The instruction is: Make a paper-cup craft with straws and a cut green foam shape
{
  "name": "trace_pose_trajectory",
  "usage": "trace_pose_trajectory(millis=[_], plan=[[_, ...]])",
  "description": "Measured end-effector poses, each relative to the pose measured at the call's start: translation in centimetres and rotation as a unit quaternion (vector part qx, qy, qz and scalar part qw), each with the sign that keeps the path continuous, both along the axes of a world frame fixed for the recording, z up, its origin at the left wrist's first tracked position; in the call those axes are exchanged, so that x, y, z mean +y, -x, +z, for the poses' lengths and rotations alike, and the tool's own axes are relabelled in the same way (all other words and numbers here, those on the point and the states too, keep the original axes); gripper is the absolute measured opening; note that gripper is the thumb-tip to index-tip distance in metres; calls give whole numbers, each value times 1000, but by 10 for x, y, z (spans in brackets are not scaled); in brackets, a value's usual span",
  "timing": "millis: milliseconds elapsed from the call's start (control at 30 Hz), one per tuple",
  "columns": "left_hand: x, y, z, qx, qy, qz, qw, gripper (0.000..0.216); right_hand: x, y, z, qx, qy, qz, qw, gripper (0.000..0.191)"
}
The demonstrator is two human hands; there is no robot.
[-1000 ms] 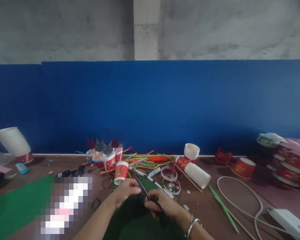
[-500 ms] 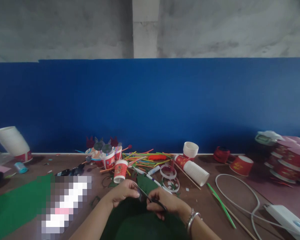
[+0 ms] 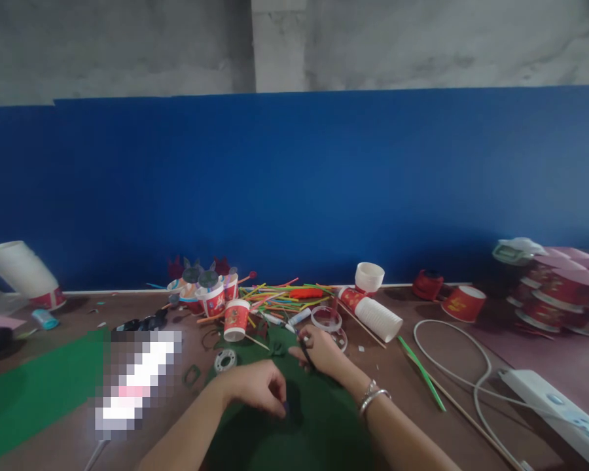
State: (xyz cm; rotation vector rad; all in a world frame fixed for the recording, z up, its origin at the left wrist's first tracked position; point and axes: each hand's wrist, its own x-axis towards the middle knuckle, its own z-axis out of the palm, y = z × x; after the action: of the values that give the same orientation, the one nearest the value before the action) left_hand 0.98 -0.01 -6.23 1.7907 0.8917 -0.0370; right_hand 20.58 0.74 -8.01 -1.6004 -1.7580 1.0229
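My left hand (image 3: 261,387) hangs low over the dark green sheet (image 3: 324,418). Its thumb and fingers pinch a small dark bluish piece (image 3: 286,407), too small to name. Farther forward, my right hand (image 3: 320,350) has its fingers round the black scissors (image 3: 306,354); the blades are mostly hidden. A red paper cup (image 3: 236,320) lies tipped just beyond my left hand, with a white tape roll (image 3: 225,360) nearby. Beside my right hand are clear plastic rings (image 3: 326,319).
Decorated cups (image 3: 210,296) cluster at the back, next to coloured sticks (image 3: 285,297). A nested cup stack (image 3: 375,317) lies to the right. A white power strip (image 3: 550,399) with its cable sits front right. Green paper (image 3: 44,386) covers the left side. A blue wall panel (image 3: 294,190) stands behind.
My hands have come apart. The right one went forward with the scissors, while the left drew nearer to me with the small piece. The tape roll has come into view. The camera tilted slightly down.
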Motion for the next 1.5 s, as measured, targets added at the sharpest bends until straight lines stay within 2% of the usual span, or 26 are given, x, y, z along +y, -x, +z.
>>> trace_pose_trajectory(millis=[100, 200, 267, 367, 467, 633, 800, 833, 867, 900, 933, 967, 1000, 1033, 1100, 1233, 1333, 1400, 1500], plan=[[-11, -10, -2, 41, -73, -24, 996, 2, -2, -1, 4, -111, -76, -24, 991, 21], [-22, -17, -5, 76, -176, 9, 981, 4, -6, -1, 8, -186, -114, -37, 975, 17], [-29, -18, -7, 71, -218, 33, 973, 9, -7, 0, 9, -214, -119, -41, 969, 17], [-35, -15, -12, 50, -217, 57, 973, 21, -8, 0, 7, -237, -116, -50, 963, 24], [-38, -13, -17, 38, -198, 91, 975, 24, -8, 0, 4, -241, -105, -67, 963, 33], [-40, -18, -28, 24, -221, 141, 965, 21, -4, -1, 3, -239, -93, -78, 963, 17], [-27, -9, -28, -40, -237, 170, 956, 16, -2, -1, 3, -215, -81, -48, 972, 23], [-19, -2, -25, -49, -268, 195, 942, 14, -3, -1, 3, -212, -83, -46, 973, 19], [-10, 6, -21, -49, -323, 254, 910, 10, -3, 0, 2, -211, -87, -47, 973, 14], [-1, 14, -17, -42, -386, 317, 865, 8, -4, 1, 2, -211, -93, -50, 972, 7], [8, 23, -14, -13, -442, 364, 820, 10, -5, 2, 2, -214, -101, -54, 970, 3], [17, 32, -11, 39, -482, 393, 782, 12, -7, 3, 2, -219, -111, -57, 968, 6], [25, 39, -9, 95, -498, 402, 762, 16, -8, 3, 1, -226, -120, -60, 965, 10], [31, 45, -9, 146, -496, 408, 752, 23, -9, 4, 2, -234, -128, -60, 962, 11], [40, 51, -9, 201, -446, 424, 763, 35, -11, 5, 2, -254, -139, -59, 955, 11], [44, 47, -11, 163, -339, 454, 808, 47, -13, 5, 4, -299, -141, -59, 942, 13], [42, 41, -12, 145, -314, 467, 814, 55, -13, 6, 4, -325, -138, -61, 934, 15], [38, 37, -13, 91, -301, 491, 813, 57, -13, 5, 3, -334, -138, -65, 930, 17], [28, 26, -19, -84, -287, 519, 801, 59, -14, 4, 2, -341, -148, -80, 925, 15]])
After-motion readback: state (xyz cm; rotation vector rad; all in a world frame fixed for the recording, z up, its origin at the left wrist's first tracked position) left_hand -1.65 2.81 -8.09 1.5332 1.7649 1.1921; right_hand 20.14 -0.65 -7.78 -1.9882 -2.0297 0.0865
